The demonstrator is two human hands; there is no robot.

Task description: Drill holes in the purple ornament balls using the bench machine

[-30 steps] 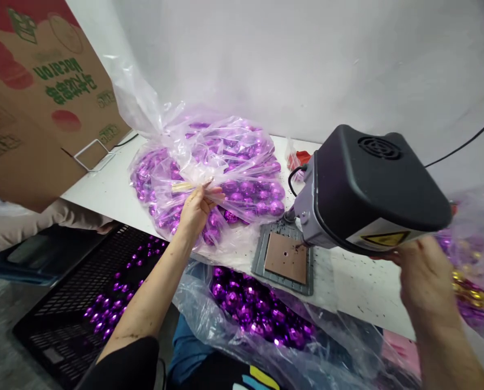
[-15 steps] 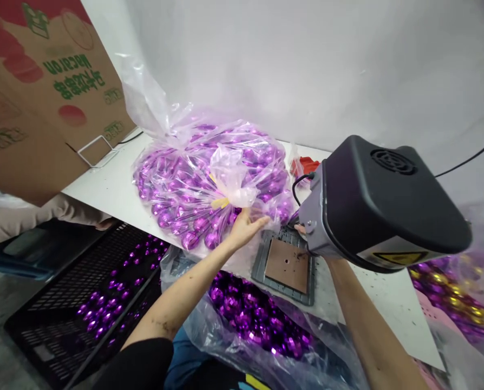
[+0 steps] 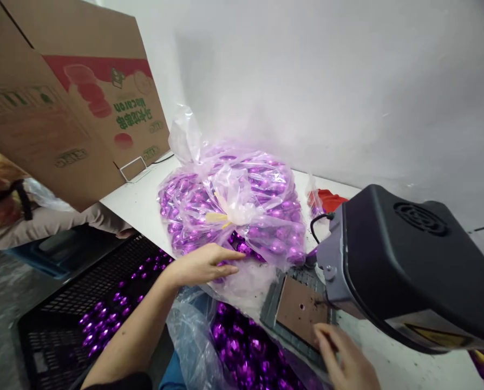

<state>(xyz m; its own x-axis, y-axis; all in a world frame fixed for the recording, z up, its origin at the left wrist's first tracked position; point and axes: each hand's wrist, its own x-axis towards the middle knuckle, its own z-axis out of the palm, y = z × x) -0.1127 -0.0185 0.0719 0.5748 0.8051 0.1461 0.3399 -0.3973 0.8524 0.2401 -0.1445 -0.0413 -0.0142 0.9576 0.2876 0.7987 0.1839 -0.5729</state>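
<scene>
Left grip (image 3: 203,264) lies open and flat against the near edge of the tied bag of purple balls (image 3: 234,208); the bag sits just beyond it on the surface (image 3: 138,203). Right hand (image 3: 343,360), open, rests near the drill plate (image 3: 299,309).

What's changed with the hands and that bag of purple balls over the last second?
The left hand let go of the taped neck of the bag of purple balls and now lies flat against the bag's near edge. The right hand left the side of the black machine and came in to the brown pad under it. Bag, machine, cardboard box and black crate kept their places.
</scene>
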